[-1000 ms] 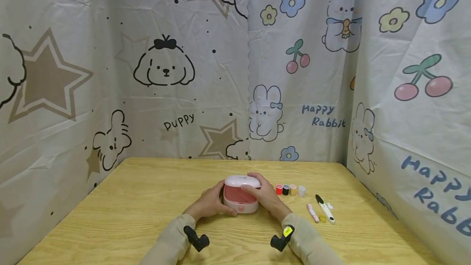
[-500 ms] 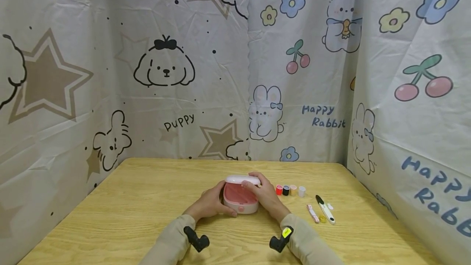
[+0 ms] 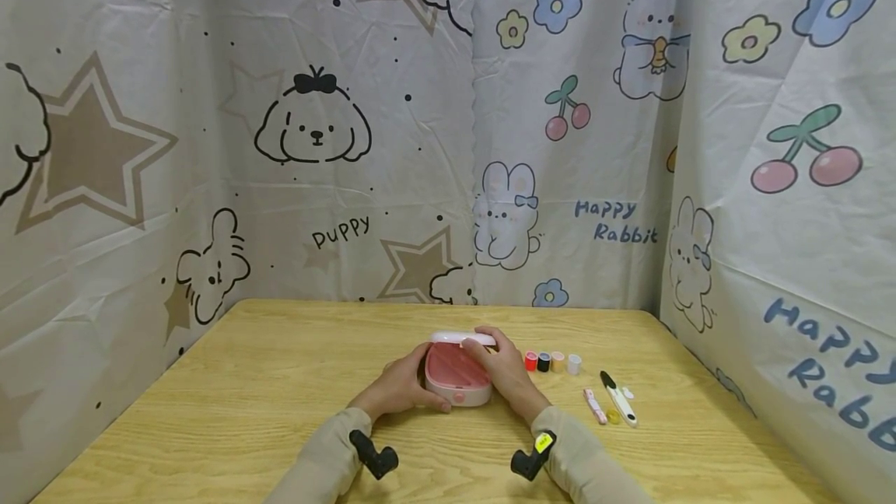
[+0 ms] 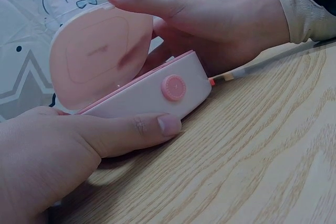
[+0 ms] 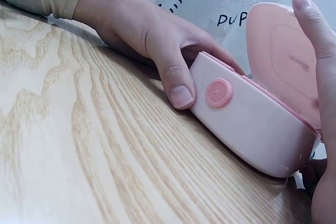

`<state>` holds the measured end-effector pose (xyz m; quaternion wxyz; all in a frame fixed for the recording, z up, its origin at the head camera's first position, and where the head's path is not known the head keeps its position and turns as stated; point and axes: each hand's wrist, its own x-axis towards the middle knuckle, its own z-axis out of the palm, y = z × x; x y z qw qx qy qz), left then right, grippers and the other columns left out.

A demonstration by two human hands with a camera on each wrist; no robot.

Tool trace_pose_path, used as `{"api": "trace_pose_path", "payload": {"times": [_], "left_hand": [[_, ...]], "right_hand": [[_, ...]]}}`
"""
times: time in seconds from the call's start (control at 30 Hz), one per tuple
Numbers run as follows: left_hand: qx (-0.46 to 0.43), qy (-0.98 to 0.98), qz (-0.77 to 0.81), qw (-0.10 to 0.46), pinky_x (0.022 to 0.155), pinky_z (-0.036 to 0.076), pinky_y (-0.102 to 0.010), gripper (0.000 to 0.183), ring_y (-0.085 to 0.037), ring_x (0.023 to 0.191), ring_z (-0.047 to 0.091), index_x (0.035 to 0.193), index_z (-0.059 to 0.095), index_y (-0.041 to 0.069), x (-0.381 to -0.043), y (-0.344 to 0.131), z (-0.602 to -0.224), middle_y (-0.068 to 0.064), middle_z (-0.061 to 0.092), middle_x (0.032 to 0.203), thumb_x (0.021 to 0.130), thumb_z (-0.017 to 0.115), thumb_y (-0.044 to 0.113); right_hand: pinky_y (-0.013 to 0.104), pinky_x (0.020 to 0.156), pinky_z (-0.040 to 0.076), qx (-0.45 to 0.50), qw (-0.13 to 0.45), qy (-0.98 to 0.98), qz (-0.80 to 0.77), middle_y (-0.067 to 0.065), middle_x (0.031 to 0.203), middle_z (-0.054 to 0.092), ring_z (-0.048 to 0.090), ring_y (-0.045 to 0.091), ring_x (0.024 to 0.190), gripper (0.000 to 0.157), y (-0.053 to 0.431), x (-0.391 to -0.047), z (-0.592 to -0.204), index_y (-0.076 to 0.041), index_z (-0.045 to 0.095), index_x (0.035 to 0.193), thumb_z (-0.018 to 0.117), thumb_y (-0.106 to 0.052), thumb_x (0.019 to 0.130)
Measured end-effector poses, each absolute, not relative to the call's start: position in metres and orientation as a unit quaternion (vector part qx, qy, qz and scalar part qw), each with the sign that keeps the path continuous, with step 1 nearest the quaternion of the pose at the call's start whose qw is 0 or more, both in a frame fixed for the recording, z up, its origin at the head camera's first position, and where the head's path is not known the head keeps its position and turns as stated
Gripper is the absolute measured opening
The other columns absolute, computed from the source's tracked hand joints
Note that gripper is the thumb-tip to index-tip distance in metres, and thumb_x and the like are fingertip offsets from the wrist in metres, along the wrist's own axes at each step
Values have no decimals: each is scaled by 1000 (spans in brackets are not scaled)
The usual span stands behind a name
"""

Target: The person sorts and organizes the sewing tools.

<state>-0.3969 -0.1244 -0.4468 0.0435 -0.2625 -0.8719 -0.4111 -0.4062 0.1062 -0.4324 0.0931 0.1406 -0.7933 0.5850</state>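
A small white-and-pink box (image 3: pixel 458 395) with a round pink button on its front stands on the table, its hinged lid (image 3: pixel 462 338) raised. My left hand (image 3: pixel 400 389) grips the base from the left, the thumb (image 4: pixel 149 129) along the lower front and the other fingers hidden behind. From the right, my right hand (image 3: pixel 507 372) holds the lid, its thumb (image 4: pixel 136 1) laid over the lid's edge. The pink inside of the lid (image 4: pixel 94 51) shows in both wrist views. What lies within the base is not clearly visible.
Right of the box stand several small cylinders (image 3: pixel 544 362) in red, black, tan and white. Nearer lie a short pink item (image 3: pixel 595 406), a small yellow item (image 3: pixel 614 416), and a slim white tool with a black tip (image 3: pixel 620 400). A printed curtain (image 3: pixel 420 138) surrounds the table (image 3: pixel 280 379).
The lid has tilted further up and back, so more of the pink interior shows. My right hand has moved slightly back with it; my left hand has stayed in place.
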Motion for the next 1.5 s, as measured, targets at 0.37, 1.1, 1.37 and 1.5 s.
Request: {"api": "trace_pose_path", "payload": {"times": [0.37, 1.1, 1.37, 1.5], "left_hand": [[-251, -880, -402, 42, 110, 37, -60, 112, -32, 135, 50, 157, 38, 7, -397, -124, -445, -8, 53, 150, 70, 96, 47], [-251, -876, -410, 36, 111, 36, -59, 114, -34, 136, 49, 157, 37, 7, -394, -123, -443, -11, 53, 150, 68, 97, 45], [-245, -881, -402, 37, 112, 31, -64, 114, -35, 137, 48, 157, 37, 7, -392, -122, -442, -11, 52, 151, 68, 97, 46], [-244, -882, -401, 37, 112, 33, -62, 116, -35, 137, 48, 158, 36, 7, -394, -123, -444, -11, 51, 152, 68, 96, 48]], "right_hand": [[44, 96, 54, 126, 84, -788, 597, 14, 131, 63, 62, 28, 114, 66, 106, -411, -432, -10, 59, 141, 70, -55, 95], [46, 96, 54, 123, 82, -781, 607, 12, 121, 68, 64, 30, 112, 57, 107, -418, -429, -5, 63, 138, 66, -48, 101], [46, 100, 52, 112, 77, -789, 599, 12, 127, 67, 64, 28, 115, 69, 107, -418, -430, -7, 62, 140, 62, -61, 97], [46, 101, 51, 103, 73, -791, 599, 11, 126, 68, 64, 27, 114, 71, 107, -417, -428, -7, 63, 138, 62, -65, 96]]}}
